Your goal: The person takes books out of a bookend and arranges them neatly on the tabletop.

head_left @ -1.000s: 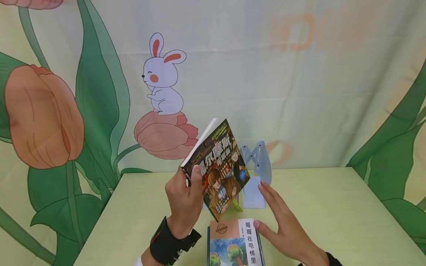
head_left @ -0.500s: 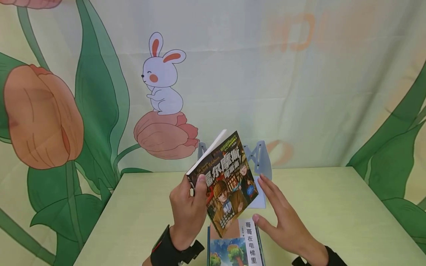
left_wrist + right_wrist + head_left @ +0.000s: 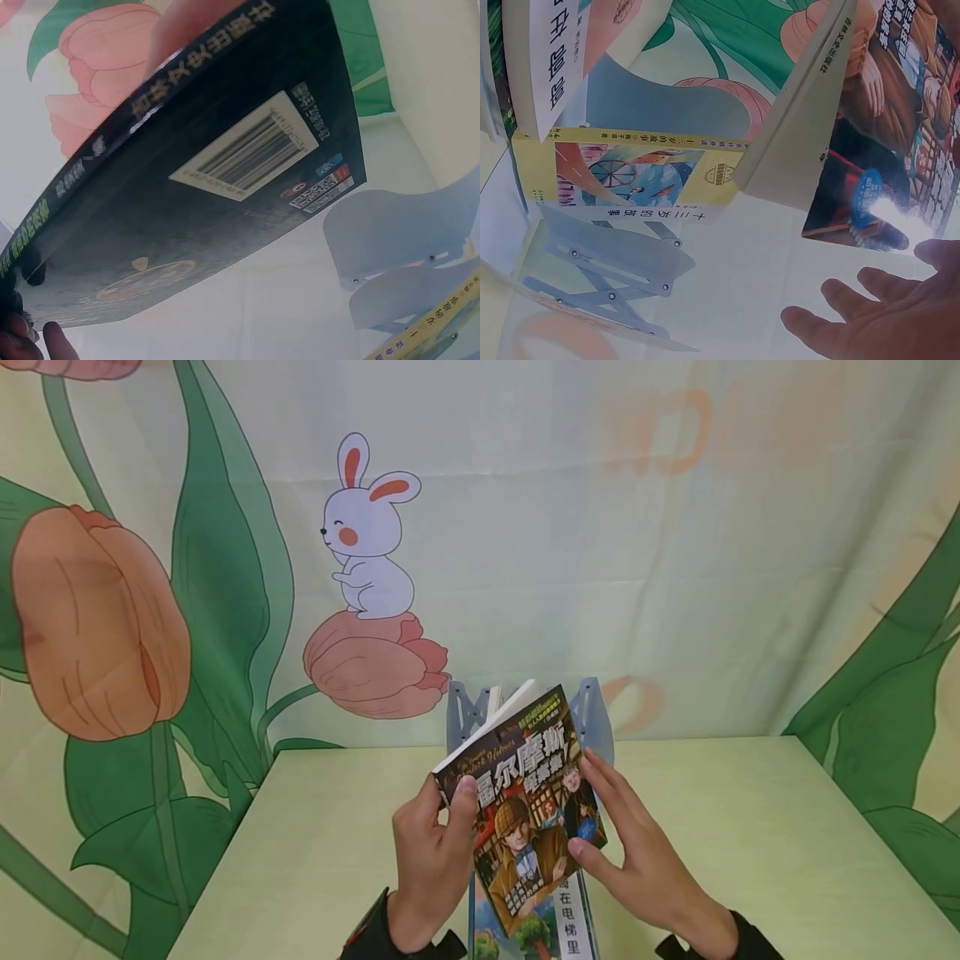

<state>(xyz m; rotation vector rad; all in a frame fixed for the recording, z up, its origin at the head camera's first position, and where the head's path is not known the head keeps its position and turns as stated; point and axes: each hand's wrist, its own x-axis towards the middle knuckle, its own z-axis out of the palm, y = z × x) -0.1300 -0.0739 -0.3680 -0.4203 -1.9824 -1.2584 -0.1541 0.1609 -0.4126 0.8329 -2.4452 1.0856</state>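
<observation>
My left hand (image 3: 435,860) grips a dark paperback book (image 3: 528,818) by its spine side, thumb on the illustrated front cover, the book tilted. Its black back cover (image 3: 247,161) with a barcode fills much of the left wrist view. At the book's opposite edge is my right hand (image 3: 637,877), fingers extended, with the thumb tip overlapping the cover in the head view. The right wrist view shows these fingers (image 3: 855,300) spread beside the book's corner. Below the paperback lies a stack of books (image 3: 573,927), partly covered by it.
Behind the paperback stands a blue folding bookend (image 3: 592,714) on the pale yellow-green table (image 3: 712,810). A yellow-spined book (image 3: 645,176) stands upright within the bookend. A cloth backdrop printed with a rabbit (image 3: 367,543) and tulips hangs behind the table.
My left hand has brought the paperback rightward and down, over the stack and up to the right hand. The right hand has hardly moved. More of the bookend's left side now shows.
</observation>
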